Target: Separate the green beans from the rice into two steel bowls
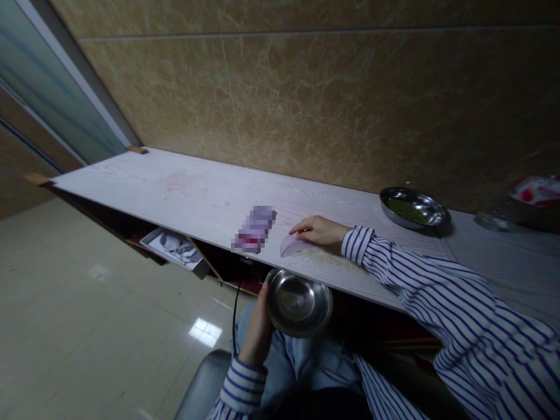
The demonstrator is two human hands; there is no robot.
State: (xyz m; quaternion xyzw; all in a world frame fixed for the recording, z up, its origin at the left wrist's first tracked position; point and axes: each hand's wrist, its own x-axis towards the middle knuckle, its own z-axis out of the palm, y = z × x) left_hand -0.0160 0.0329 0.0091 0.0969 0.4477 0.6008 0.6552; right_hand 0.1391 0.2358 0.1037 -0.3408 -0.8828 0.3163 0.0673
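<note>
My left hand grips the rim of an empty steel bowl and holds it just below the front edge of the pale wooden counter. My right hand rests on the counter with fingers pressed on a thin clear plastic piece. Small pale grains lie scattered on the counter beside and under that hand. Both sleeves are white with blue stripes.
A steel dish with green bits stands at the back right by the tiled wall. A blurred flat object lies left of my right hand. A red-and-white packet sits far right. A printed sheet lies on the shelf below.
</note>
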